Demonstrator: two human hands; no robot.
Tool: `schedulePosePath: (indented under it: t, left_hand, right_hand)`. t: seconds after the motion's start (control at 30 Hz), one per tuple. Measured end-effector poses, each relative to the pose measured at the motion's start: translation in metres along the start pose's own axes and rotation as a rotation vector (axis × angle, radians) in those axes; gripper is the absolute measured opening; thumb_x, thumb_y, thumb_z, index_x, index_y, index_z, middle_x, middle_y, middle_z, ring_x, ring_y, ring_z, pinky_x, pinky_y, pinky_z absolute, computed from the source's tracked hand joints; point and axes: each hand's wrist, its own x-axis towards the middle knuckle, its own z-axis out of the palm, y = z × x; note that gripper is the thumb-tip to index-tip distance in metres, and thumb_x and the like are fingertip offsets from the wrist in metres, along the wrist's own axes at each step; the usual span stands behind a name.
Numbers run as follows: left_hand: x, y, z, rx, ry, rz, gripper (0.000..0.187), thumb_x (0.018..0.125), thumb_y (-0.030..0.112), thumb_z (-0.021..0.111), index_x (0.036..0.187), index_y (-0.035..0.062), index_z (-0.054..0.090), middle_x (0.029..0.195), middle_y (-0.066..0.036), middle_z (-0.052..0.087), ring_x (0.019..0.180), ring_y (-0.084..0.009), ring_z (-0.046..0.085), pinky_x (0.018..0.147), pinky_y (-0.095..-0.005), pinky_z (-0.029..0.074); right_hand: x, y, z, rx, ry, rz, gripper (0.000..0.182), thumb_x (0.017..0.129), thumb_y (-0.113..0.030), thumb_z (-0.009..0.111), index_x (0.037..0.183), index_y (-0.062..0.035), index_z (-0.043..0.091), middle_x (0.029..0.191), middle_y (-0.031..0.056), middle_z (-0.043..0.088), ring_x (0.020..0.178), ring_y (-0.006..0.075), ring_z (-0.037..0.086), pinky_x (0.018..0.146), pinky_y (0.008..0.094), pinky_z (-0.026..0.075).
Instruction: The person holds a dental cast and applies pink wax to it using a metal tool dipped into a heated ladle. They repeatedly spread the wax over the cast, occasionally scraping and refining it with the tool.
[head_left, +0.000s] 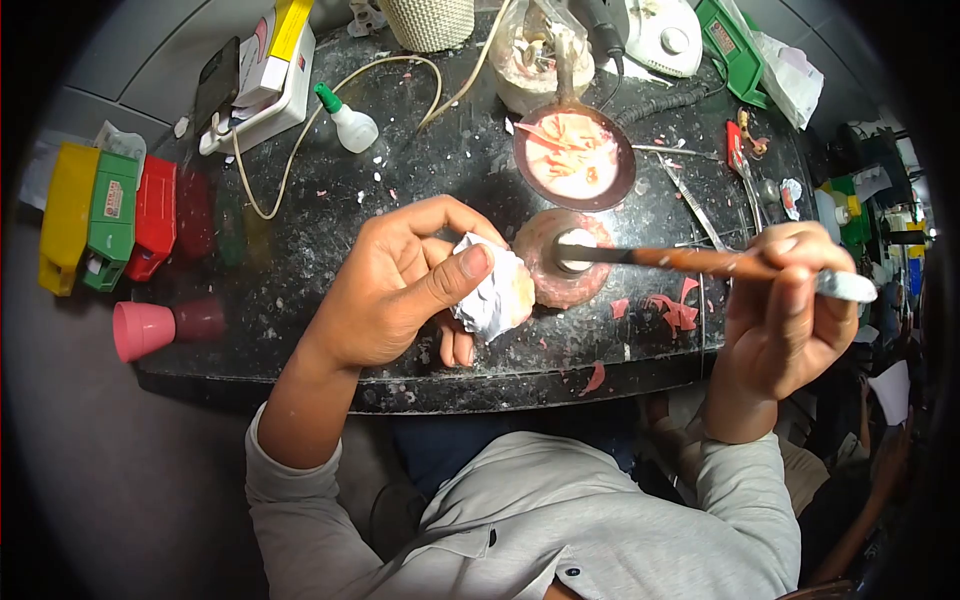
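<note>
My left hand (400, 290) is closed around a white, rough plaster piece (495, 295), pinched between thumb and fingers; one side of it looks yellowish. My right hand (790, 310) grips a wax knife (690, 262) by its brown wooden handle. The knife's dark blade points left and lies over the pale neck of a round, wax-smeared burner (565, 285); I cannot make out a flame. A whitish, rounded end of the knife sticks out past my right fingers. Behind the burner sits a long-handled pan (625, 185) with pink wax sheets and pale pink wax in it.
Pink wax scraps (675, 312) lie right of the burner. Metal instruments (695, 205) rest farther right. A green-capped bottle (352, 128), a looping cable (290, 165) and a debris-filled bowl (540, 75) stand behind. Coloured bins (110, 220) and a pink cup (143, 331) are at left.
</note>
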Motion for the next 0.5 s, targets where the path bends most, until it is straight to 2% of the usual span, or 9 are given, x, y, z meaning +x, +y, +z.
schedulePosePath:
  t: [0.03, 0.07, 0.17, 0.3, 0.4, 0.5]
  left_hand:
    - [0.0, -0.001, 0.0, -0.004, 0.002, 0.022, 0.038, 0.103, 0.027, 0.056, 0.115, -0.0087, 0.05, 0.083, -0.021, 0.069, 0.051, -0.0188, 0.067, 0.041, -0.0257, 0.055]
    - [0.0, -0.001, -0.001, -0.009, 0.002, 0.044, 0.037, 0.103, 0.026, 0.055, 0.116, -0.0083, 0.05, 0.084, -0.021, 0.069, 0.053, -0.0188, 0.067, 0.043, -0.0254, 0.055]
    - [0.0, -0.002, -0.003, -0.016, 0.007, 0.061, 0.036, 0.102, 0.024, 0.057, 0.117, -0.0066, 0.048, 0.085, -0.021, 0.069, 0.058, -0.0188, 0.069, 0.047, -0.0254, 0.056]
    - [-0.001, 0.0, -0.002, -0.008, 0.008, 0.077, 0.035, 0.1, 0.024, 0.061, 0.117, -0.0047, 0.048, 0.087, -0.02, 0.07, 0.063, -0.019, 0.07, 0.051, -0.0256, 0.056]
    - [-0.003, 0.0, -0.002, -0.036, 0.013, 0.156, 0.029, 0.097, 0.015, 0.065, 0.114, -0.002, 0.05, 0.094, -0.02, 0.072, 0.082, -0.0169, 0.072, 0.06, -0.0235, 0.057]
    - [-0.003, 0.0, -0.004, -0.067, 0.003, 0.209, 0.03, 0.095, 0.013, 0.066, 0.115, -0.0012, 0.049, 0.1, -0.022, 0.072, 0.091, -0.0193, 0.071, 0.065, -0.0249, 0.058]
  right_hand:
    - [0.003, 0.002, 0.005, 0.104, 0.116, 0.009, 0.014, 0.094, -0.007, 0.063, 0.101, 0.005, 0.064, 0.092, 0.0155, 0.066, 0.062, 0.0124, 0.055, 0.051, 0.0227, 0.043]
    - [0.008, -0.003, 0.004, 0.14, 0.14, 0.066, 0.014, 0.095, -0.005, 0.061, 0.102, 0.0076, 0.063, 0.092, 0.0169, 0.066, 0.055, 0.0084, 0.05, 0.045, 0.0195, 0.036]
    - [0.014, 0.005, 0.0, -0.017, 0.267, 0.05, 0.015, 0.095, -0.002, 0.061, 0.103, 0.0098, 0.064, 0.092, 0.0174, 0.067, 0.051, 0.0065, 0.048, 0.044, 0.0188, 0.035]
    - [0.015, 0.003, 0.008, -0.05, 0.231, 0.091, 0.013, 0.094, -0.001, 0.065, 0.102, 0.0085, 0.065, 0.082, 0.0129, 0.068, 0.051, 0.0056, 0.049, 0.046, 0.0178, 0.035]
    - [0.014, 0.005, 0.009, -0.062, 0.231, 0.106, 0.013, 0.094, -0.002, 0.065, 0.102, 0.0084, 0.066, 0.083, 0.0126, 0.068, 0.051, 0.0054, 0.05, 0.046, 0.0176, 0.036]
    - [0.016, 0.008, 0.007, -0.057, 0.223, 0.1, 0.013, 0.093, -0.002, 0.065, 0.102, 0.0083, 0.066, 0.083, 0.0122, 0.068, 0.052, 0.0054, 0.05, 0.046, 0.0175, 0.036]
